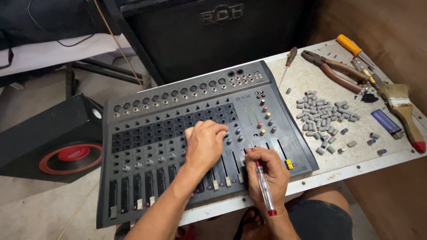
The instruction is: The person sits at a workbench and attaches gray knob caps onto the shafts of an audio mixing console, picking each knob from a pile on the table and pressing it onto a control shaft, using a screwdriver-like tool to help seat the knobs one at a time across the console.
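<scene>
Audio mixer [178, 133] lies flat on the counter [356, 158], slightly skewed, front edge toward you. Most of the knob posts in the channel rows stand bare; a few coloured knobs remain on the right-hand section, and some fader caps are on at the bottom.

Your left hand [205, 143] is down on the middle of the panel, fingertips [221, 131] bunched at a knob post. Grip looks pressed together as if pinching something small there; whether a knob cap is between the fingers, you cannot tell from this angle.

Your right hand [268, 174] rests on the lower right of the mixer, closed around a clear-handled screwdriver [263, 186] with red end, tip pointing up toward the panel near the faders.

Pile of grey knob caps [324, 116] sits on the counter just right of the mixer, with strays scattered toward the edge. Further right: pliers [334, 70], a second screwdriver [288, 61], an orange-handled tool [351, 46], a paintbrush [402, 109], a blue lighter [387, 123].

Judged step: working knob caps at the centre rows, one post at a time. The next move calls for a straight, light pull or push on the post, and keeping the screwdriver tip clear of the panel face.
</scene>
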{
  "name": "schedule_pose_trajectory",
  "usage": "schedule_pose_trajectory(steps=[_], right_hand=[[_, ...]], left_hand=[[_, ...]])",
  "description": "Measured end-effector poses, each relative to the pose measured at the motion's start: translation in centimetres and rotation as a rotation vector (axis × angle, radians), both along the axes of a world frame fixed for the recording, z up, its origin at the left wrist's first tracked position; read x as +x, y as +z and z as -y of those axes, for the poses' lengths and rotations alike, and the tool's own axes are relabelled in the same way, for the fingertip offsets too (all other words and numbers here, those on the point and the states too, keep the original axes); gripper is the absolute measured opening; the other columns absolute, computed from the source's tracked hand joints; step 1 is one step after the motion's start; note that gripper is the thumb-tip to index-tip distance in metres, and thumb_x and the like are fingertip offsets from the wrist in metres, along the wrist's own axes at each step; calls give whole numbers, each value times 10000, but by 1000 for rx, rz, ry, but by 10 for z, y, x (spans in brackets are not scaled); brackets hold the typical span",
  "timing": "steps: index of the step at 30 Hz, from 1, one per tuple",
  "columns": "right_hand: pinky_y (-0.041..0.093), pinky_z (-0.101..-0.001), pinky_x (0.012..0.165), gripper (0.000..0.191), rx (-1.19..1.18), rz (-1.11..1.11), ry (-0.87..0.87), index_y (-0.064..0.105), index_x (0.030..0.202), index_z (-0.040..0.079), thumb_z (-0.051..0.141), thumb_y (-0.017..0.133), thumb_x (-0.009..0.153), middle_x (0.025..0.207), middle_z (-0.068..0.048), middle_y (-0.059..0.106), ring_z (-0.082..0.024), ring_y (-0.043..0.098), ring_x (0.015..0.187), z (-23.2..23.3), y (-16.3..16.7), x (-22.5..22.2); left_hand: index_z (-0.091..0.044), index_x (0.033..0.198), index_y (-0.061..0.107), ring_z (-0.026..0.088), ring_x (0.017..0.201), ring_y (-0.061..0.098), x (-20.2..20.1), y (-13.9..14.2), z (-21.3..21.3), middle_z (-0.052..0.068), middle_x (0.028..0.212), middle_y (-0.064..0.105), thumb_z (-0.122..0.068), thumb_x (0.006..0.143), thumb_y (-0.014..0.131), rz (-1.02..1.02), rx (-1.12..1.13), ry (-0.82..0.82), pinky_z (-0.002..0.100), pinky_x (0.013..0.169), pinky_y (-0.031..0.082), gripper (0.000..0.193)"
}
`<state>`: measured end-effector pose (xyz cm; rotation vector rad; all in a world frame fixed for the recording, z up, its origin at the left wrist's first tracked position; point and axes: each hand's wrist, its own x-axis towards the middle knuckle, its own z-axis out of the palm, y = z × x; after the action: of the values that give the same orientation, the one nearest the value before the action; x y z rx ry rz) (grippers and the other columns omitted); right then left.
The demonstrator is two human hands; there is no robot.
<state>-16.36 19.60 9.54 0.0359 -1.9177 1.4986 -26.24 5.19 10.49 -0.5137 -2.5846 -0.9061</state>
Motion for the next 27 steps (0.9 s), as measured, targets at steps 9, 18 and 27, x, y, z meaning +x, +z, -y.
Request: schedule_pose_trajectory(steps=[9,18,27], right_hand=[[547,-247,766,149,1,-18,1,655,985,18,-80,697,881,995,-97,717,-128,688,859,0,-3,-1],[547,-244,724,138,13,15,-11,661,987,26,-60,691,884,986,-80,718,-123,684,815,-2,-4,0],[547,-241,728,128,-14,14,5,657,991,28,-49,686,893,982,-74,718,-104,677,809,-2,-8,-2]], left_hand=[[-129,860,791,262,912,629,6,3,-4,38,868,705,-190,824,744,-10,-1,22,446,860,398,85],[-137,850,807,248,945,593,1,10,-27,26,868,671,-192,794,754,-137,-35,-11,461,900,351,95],[-149,816,809,247,955,603,-8,5,-25,29,878,685,-198,802,747,-64,-45,-3,465,894,354,81]])
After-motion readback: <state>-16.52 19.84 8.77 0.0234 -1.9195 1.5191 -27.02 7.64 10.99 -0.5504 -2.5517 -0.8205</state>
